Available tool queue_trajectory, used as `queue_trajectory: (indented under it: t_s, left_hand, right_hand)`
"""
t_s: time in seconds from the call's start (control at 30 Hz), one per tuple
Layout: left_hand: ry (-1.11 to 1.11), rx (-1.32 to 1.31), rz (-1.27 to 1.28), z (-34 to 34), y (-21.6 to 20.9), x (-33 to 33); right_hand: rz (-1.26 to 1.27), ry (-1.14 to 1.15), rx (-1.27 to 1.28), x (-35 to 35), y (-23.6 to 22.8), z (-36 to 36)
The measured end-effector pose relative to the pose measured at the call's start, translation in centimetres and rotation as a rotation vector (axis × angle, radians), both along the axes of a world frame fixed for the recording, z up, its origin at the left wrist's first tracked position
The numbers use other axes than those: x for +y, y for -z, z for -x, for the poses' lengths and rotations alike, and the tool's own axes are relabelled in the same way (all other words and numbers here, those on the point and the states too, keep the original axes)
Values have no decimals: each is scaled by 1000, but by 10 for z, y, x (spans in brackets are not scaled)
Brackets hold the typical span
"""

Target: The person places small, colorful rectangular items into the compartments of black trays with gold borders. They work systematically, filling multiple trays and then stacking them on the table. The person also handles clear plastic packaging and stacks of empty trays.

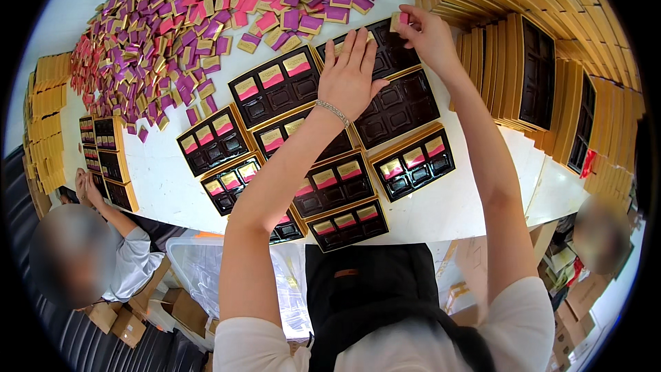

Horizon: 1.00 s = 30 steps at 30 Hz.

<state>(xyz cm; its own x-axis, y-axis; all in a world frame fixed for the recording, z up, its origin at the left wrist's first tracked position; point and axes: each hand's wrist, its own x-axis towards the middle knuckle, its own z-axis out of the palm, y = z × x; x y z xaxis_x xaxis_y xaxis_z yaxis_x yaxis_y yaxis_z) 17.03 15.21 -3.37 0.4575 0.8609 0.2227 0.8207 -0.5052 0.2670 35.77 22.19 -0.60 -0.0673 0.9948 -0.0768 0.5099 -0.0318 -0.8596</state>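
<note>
My left hand (350,79), palm down with fingers stretched, lies over the far black compartment tray (396,52). Gold-topped pieces show beside its fingertips in that tray. At the tray's far right corner, my right hand (430,38) pinches a small pink-and-gold wrapped piece (399,21). Just nearer is another black tray (401,107) whose visible compartments hold no pieces. To the left, a tray (275,86) has pink-and-gold pieces along its far row. Several similar trays in gold-edged boxes lie below and left, including one at the right (414,162); my left forearm partly covers some.
A large pile of pink, purple and gold wrapped pieces (200,21) spreads over the white table (162,186). Stacked gold boxes (482,55) rise at the right, more (47,124) at far left. A co-worker's hands (86,186) are beside left-hand trays (109,151); another person (602,234) is at right.
</note>
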Motion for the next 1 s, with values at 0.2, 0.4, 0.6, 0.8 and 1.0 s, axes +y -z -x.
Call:
queue_trajectory:
  t_s: [0.2,0.4,0.6,0.8,1.0]
  left_hand:
    - [16,7,48,3,3,2]
    - [17,-6,69,4,0,1]
    - [14,-21,58,4,1,0]
    - [2,-25,71,7,2,-1]
    - [5,24,90,7,7,-2]
  right_hand:
    - [26,213,58,-7,5,18]
    - [-119,345,-191,-4,17,24]
    - [-166,243,-393,-25,19,24]
    - [-518,-355,-672,-46,10,12]
    - [-378,-429,-872,-53,18,14]
